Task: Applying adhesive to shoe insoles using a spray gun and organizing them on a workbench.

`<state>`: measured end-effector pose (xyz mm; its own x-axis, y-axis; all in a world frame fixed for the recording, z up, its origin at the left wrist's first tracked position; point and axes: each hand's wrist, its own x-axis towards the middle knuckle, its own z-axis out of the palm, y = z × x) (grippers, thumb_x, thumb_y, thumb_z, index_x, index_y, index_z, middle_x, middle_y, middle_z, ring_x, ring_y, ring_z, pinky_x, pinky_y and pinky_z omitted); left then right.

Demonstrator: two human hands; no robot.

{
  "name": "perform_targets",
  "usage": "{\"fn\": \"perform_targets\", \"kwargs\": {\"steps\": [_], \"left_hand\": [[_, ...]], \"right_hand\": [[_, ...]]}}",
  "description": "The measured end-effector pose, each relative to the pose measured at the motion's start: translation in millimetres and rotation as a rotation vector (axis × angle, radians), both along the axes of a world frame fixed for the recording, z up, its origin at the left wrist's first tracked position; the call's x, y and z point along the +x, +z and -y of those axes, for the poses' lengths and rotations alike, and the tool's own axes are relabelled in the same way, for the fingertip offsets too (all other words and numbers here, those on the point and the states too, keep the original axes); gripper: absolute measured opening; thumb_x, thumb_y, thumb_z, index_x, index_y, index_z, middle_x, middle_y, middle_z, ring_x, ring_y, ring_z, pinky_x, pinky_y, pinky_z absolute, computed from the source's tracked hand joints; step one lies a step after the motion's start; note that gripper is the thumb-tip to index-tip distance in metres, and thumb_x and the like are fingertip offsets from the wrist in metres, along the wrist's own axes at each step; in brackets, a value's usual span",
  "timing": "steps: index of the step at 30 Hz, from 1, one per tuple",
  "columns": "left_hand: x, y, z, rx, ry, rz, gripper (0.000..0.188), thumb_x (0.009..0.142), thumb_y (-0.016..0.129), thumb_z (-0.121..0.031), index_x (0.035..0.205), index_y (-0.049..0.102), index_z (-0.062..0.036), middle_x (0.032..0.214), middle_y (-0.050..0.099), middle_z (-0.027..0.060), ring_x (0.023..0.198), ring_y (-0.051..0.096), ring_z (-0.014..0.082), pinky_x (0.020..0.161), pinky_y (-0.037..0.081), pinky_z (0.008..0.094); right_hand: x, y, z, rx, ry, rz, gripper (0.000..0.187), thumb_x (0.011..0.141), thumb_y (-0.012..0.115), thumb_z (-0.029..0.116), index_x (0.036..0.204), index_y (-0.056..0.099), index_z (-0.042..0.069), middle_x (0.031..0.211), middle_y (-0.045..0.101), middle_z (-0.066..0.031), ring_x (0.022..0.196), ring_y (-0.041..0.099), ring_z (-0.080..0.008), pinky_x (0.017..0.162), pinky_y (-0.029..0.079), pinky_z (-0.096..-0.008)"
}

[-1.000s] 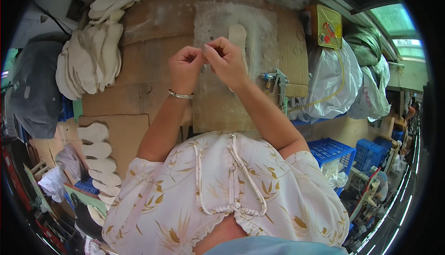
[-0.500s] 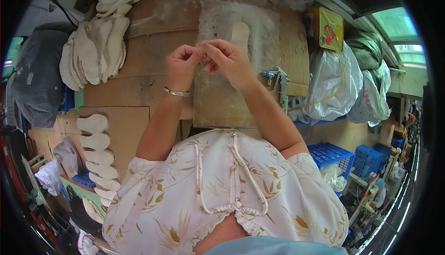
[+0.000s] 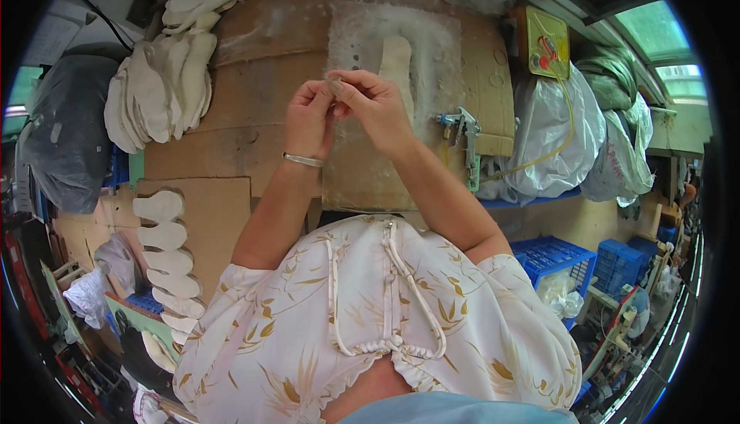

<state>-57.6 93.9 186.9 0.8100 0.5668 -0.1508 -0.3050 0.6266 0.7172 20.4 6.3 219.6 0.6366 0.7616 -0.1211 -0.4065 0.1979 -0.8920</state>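
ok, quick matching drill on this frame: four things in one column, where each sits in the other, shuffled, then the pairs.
Things:
1. spray gun
2. insole stack
3. bracelet
4. single insole

Places:
A. on the left wrist
B. flat on the pale board beyond the hands
C. piled at the far left of the bench
D. at the bench's right edge, by the clear bags

Pairs: 1-D, 2-C, 3-A, 4-B

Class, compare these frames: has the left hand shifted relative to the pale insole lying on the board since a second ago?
No. The left hand stays raised just left of the insole, fingertips meeting the right hand; only the camera view has drifted.
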Motion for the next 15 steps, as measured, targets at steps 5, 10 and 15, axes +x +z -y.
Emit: {"fn": "perform_targets", "kwargs": {"steps": [5, 10, 15], "left_hand": [[-2.8, 9.3, 7.1, 0.021, -0.026, 0.025, 0.010, 0.085, 0.057, -0.014, 0.080, 0.056, -0.0059, 0.072, 0.056, 0.0035, 0.064, 0.049, 0.0130, 0.062, 0.041, 0.0257], [-9.6, 16.9, 6.2, -0.049, -0.099, 0.019, 0.009, 0.083, 0.059, -0.015, 0.081, 0.059, -0.0063, 0.073, 0.056, 0.0028, 0.066, 0.050, 0.0136, 0.065, 0.042, 0.0269], [-13.1, 20.4, 7.7, -0.244, -0.083, -0.095, 0.010, 0.082, 0.061, -0.019, 0.081, 0.059, -0.0095, 0.078, 0.056, -0.0009, 0.072, 0.050, 0.0106, 0.066, 0.042, 0.0257]], "right_hand": [[8.1, -9.8, 4.2, 0.009, 0.052, -0.013, 0.015, 0.082, 0.061, 0.011, 0.092, 0.064, 0.000, 0.073, 0.059, -0.0022, 0.062, 0.052, -0.0077, 0.056, 0.044, -0.0194], [13.3, -13.1, 9.8, 0.179, 0.160, 0.068, 0.017, 0.083, 0.058, 0.005, 0.098, 0.064, 0.001, 0.074, 0.059, -0.0026, 0.062, 0.054, -0.0080, 0.056, 0.044, -0.0199], [17.8, -13.7, 13.1, 0.166, 0.204, 0.324, 0.022, 0.085, 0.053, 0.001, 0.105, 0.060, 0.000, 0.089, 0.059, -0.0041, 0.075, 0.055, -0.0104, 0.064, 0.046, -0.0212]]}}
